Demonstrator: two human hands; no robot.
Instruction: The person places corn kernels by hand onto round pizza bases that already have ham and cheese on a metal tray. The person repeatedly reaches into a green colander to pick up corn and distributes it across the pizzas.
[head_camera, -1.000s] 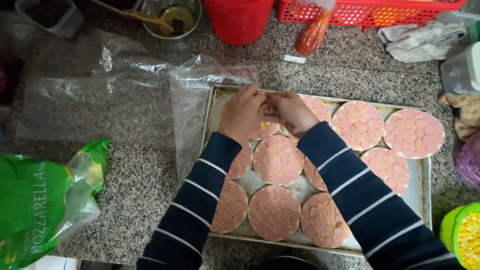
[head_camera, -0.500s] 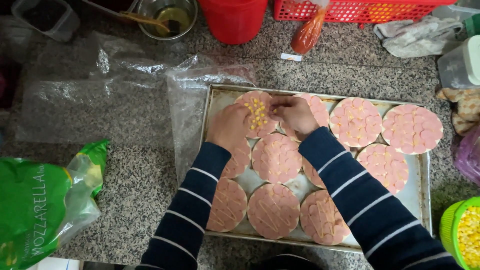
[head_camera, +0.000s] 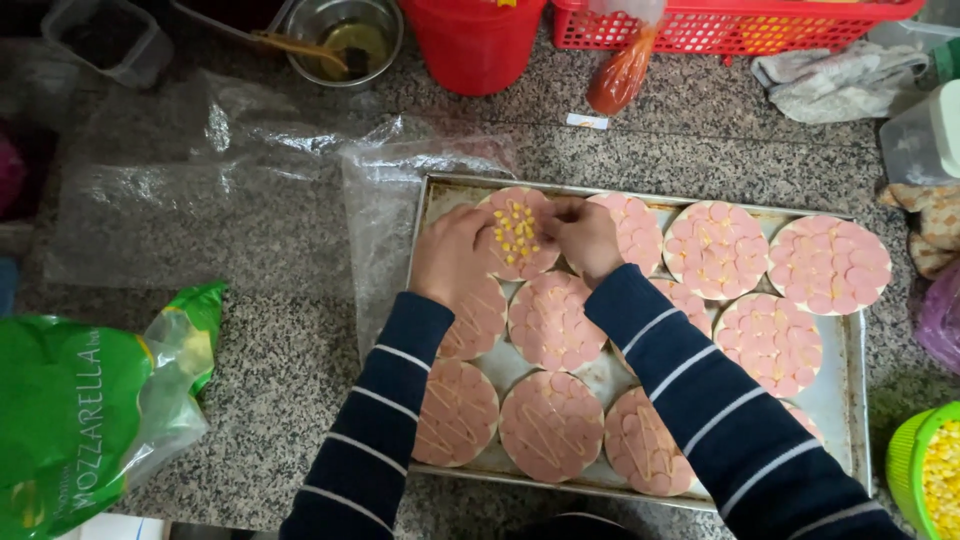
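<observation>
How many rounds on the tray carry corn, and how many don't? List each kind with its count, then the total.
Rounds topped with corn: 1
Rounds with sausage slices only: 11, some partly hidden
Total: 12

The small round pizza base (head_camera: 518, 235) lies flat in the far left corner of the metal baking tray (head_camera: 850, 400), close to the tray's far edge. Overlapping pink sausage slices cover its whole top. A loose patch of yellow corn kernels (head_camera: 516, 230) sits over its middle. It touches the neighbouring sausage-topped bases beside it and in the row nearer the person.
</observation>
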